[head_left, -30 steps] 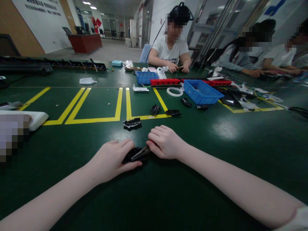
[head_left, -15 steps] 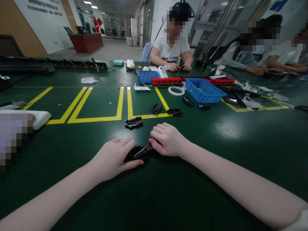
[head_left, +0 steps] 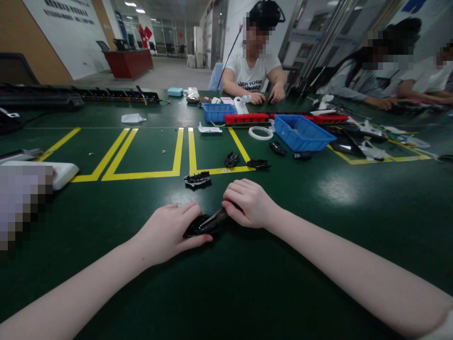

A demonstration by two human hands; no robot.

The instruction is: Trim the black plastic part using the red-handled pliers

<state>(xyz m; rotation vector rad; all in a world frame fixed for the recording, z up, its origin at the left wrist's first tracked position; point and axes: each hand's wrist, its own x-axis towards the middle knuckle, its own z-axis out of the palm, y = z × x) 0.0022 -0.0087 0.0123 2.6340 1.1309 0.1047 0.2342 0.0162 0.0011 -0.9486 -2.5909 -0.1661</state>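
Mid-job at the green-topped work table [head_left: 318, 264]: both hands busy on one small black plastic part [head_left: 194, 227], near centre.
Left hand [head_left: 166, 233] pins it flat, fingers closed over it; right hand [head_left: 247, 203] grips slim dark pliers [head_left: 214, 220], tips touching it. Part's long axis runs left-right; work looks unfinished.

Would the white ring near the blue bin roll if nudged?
The white ring lies flat on the table, so a nudge would probably slide it, not roll it. It looks thin and hollow, likely light.
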